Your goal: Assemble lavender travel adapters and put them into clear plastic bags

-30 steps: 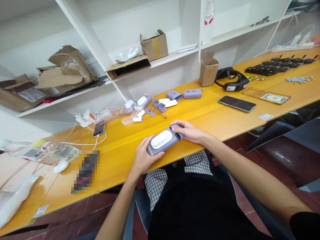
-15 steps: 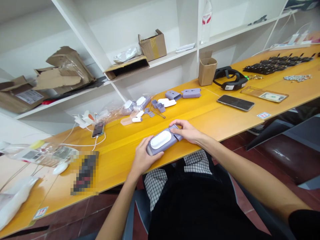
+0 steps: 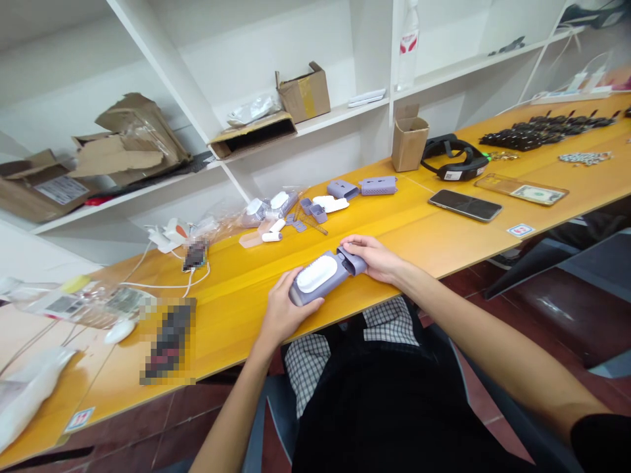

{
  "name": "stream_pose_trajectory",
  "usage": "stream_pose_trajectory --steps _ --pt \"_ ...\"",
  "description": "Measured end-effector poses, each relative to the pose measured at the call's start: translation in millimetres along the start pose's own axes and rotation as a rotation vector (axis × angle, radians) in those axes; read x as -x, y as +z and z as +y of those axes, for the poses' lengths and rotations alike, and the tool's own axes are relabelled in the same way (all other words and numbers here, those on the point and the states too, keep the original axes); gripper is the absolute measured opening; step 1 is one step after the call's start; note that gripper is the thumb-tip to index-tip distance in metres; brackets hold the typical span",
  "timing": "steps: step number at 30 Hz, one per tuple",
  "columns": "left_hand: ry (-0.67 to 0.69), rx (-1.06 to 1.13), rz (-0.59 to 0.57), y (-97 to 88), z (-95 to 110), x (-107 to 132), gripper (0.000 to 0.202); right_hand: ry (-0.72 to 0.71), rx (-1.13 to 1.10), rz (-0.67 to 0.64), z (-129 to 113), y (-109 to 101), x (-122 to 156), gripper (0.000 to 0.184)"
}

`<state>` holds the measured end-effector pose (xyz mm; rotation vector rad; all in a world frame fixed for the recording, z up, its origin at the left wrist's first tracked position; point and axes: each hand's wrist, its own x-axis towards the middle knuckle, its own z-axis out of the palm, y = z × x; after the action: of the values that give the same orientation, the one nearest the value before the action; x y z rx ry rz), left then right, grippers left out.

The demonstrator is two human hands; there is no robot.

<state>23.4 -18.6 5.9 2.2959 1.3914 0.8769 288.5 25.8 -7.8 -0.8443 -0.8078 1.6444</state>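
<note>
My left hand (image 3: 288, 307) wraps round the left end of a purple plastic casing (image 3: 333, 282) with a raised white oval panel (image 3: 316, 273) on top. At its other end, my right hand (image 3: 375, 259) grips a hollow purple end cap (image 3: 355, 265). A gap shows between cap and casing; whether something inside still joins them I cannot tell. Both parts are held just over the front edge of the table (image 3: 246, 289). Beyond them lie small purple boxes (image 3: 318, 213), white cylinders (image 3: 272, 236) and a white shell piece (image 3: 337, 203).
Two purple housings (image 3: 377, 185) stand farther back, beside bagged purple-and-white units (image 3: 280, 202). To the right are a phone (image 3: 465, 204), a black headset (image 3: 456, 161) and a cardboard box (image 3: 409, 141). Plastic bottles (image 3: 64, 303) and white cables (image 3: 162, 285) lie at left.
My right hand has drawn the end cap a little to the right and tilted it, widening the gap to the casing. My left hand has kept its hold on the casing.
</note>
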Motion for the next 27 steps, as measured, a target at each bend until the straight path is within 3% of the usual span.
stream_pose_trajectory --steps 8,16,27 --pt "-0.004 -0.004 0.000 0.3 1.6 -0.5 0.067 -0.013 -0.003 0.000 -1.4 2.1 1.6 0.022" --pt "-0.009 0.004 -0.009 0.2 0.2 -0.7 0.068 -0.011 0.033 -0.045 -3.6 1.6 5.9 0.043" --pt "0.033 -0.025 -0.029 0.2 2.1 -2.0 0.068 -0.130 0.216 0.005 4.5 2.6 0.3 0.033"
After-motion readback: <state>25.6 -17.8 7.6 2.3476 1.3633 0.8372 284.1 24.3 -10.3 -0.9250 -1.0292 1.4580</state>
